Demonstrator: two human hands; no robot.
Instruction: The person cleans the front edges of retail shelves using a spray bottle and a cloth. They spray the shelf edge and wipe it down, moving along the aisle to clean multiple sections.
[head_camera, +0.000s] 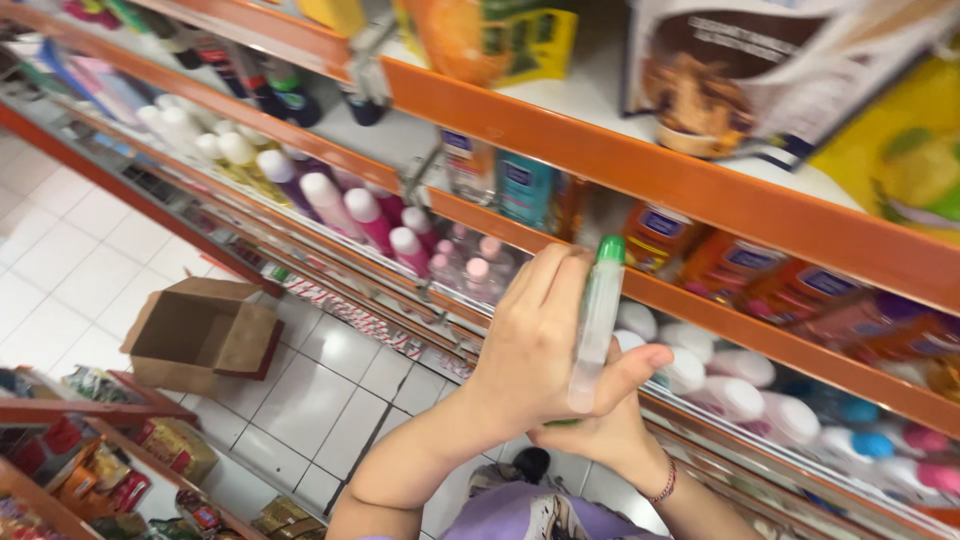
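While the left hand (535, 345) wraps its fingers around a slim clear tube with a green cap (595, 325), the thumb presses across the lower end and the tube stands nearly upright in front of the orange-edged shelves (640, 170). That hand is closed on the tube; the right hand (600, 440) sits just beneath it, mostly hidden behind the left wrist, and whether it is curled on anything cannot be told. A narrow plastic tube of this kind looks light and fairly stiff, with a smooth wall that could slip through the fingers, so a hold around the middle of the body, as now, seems safer than a pinch at the cap, which might twist or pop off. Squeezing hard looks unnecessary and might flex the thin wall. Behind the hands, rows of pink-capped bottles (372, 215) and white-capped bottles (690, 345) fill the shelf levels, packed close together. Lower left, an open cardboard box (200, 335) rests on the white floor tiles (70, 260), well apart from the hands.
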